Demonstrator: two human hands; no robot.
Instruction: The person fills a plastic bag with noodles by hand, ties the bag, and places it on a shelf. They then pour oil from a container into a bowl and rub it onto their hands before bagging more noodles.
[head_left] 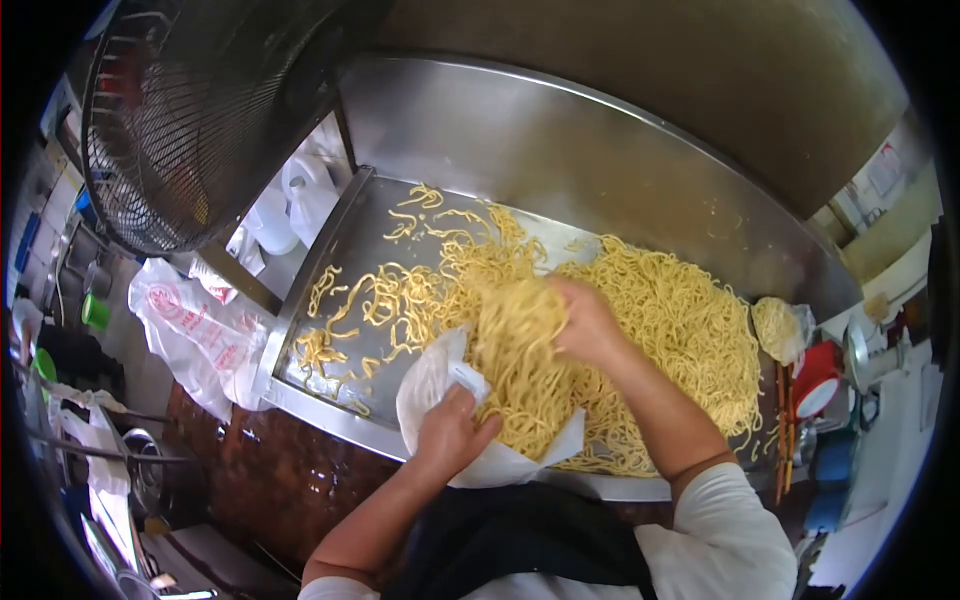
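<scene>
Yellow noodles (680,340) lie in a large heap on the right part of a metal tray (340,415), with looser strands scattered toward its left. My left hand (452,432) is closed on the rim of a white plastic bag (424,385) at the tray's front edge. Part of the bag lies under a mound of noodles. Above that mound, my right hand (585,318) has its fingers curled into a bunch of noodles (518,318), which is blurred by motion. The fingertips of this hand are partly hidden by the strands.
A large fan (165,130) stands at the upper left. Below it hangs a white printed plastic bag (200,325) beside the tray. Plastic jugs (305,195) sit behind. Long chopsticks (785,430) and a small bag of noodles (778,328) are at the right end.
</scene>
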